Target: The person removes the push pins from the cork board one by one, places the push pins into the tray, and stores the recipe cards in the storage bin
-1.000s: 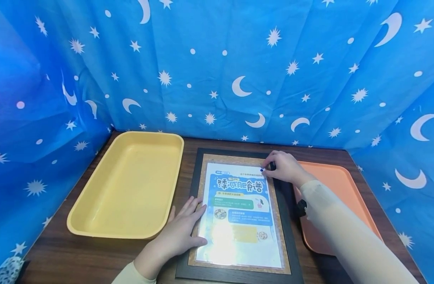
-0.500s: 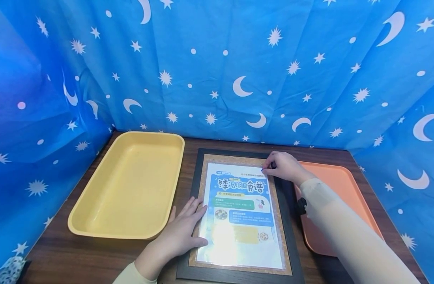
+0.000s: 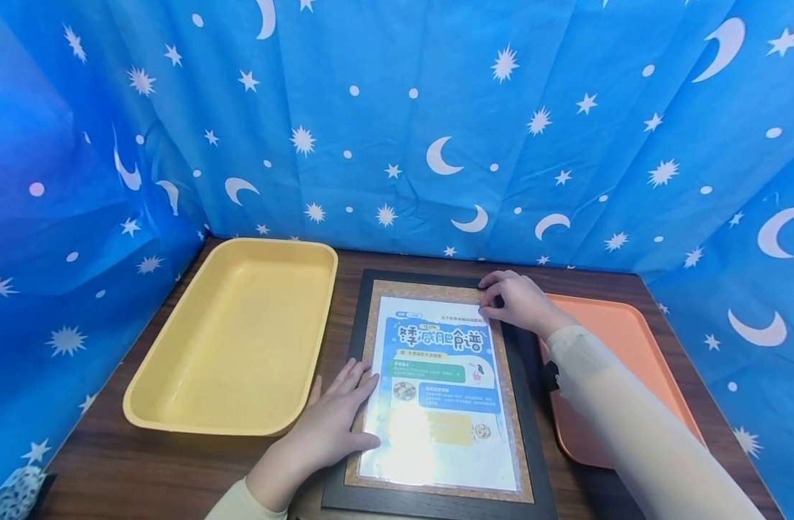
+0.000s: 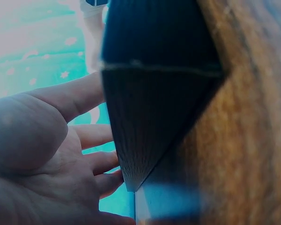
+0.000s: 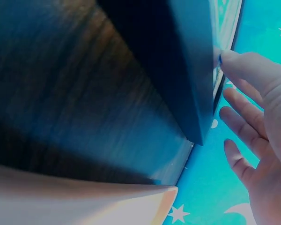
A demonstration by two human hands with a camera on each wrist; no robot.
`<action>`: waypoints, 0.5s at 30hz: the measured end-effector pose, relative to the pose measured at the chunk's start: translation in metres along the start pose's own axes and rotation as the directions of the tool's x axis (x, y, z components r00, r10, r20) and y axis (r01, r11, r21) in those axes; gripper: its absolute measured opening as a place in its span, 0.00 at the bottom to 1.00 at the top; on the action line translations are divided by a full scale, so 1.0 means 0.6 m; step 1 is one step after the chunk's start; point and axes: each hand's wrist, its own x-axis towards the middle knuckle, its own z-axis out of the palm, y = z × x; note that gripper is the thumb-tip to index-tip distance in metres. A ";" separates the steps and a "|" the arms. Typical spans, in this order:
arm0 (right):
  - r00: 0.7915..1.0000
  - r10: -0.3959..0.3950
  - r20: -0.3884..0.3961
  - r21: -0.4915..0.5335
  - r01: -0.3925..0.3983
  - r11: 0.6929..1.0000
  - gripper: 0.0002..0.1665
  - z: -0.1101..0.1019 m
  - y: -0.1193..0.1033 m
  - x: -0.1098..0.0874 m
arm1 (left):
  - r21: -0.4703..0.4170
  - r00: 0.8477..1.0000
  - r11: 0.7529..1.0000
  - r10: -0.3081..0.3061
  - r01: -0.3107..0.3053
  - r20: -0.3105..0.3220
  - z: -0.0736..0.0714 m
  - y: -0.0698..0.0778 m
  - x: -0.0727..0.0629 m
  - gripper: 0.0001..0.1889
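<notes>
A printed sheet in a clear sleeve [image 3: 444, 462] lies on a black-framed cork board [image 3: 354, 497], with glare on its lower half. My left hand [image 3: 325, 432] rests flat over the board's left edge, thumb and fingertips at the sheet's left margin. In the left wrist view those fingers reach along the frame's side. At the sheet's top right corner, my right hand [image 3: 520, 303] pinches a small blue pushpin between thumb and index finger. Only a speck of the pushpin [image 5: 220, 59] shows in the right wrist view; its point is hidden. The other right fingers are loosely bent.
A deep yellow tray [image 3: 328, 318] stands left of the board on the dark wooden table [image 3: 137, 477]. To the right lies a shallow orange tray [image 3: 631, 361], partly under my right forearm. A blue curtain [image 3: 371, 144] with moons and stars surrounds the table's back and sides.
My right fingers have shifted slightly at the sheet's corner and now cover most of the blue pushpin, which showed more clearly a second ago. The left hand stays in place.
</notes>
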 end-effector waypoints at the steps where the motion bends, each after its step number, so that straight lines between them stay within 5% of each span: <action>1: 1.000 -0.001 -0.004 0.005 0.001 1.000 0.05 0.001 0.000 0.000 | 0.000 1.000 1.000 0.000 0.000 -0.001 -0.001 0.000 0.000 0.47; 15: 1.000 0.028 0.000 0.099 -0.028 0.995 0.08 0.012 -0.001 0.002 | -0.008 1.000 1.000 0.002 -0.002 -0.006 -0.002 0.001 -0.002 0.47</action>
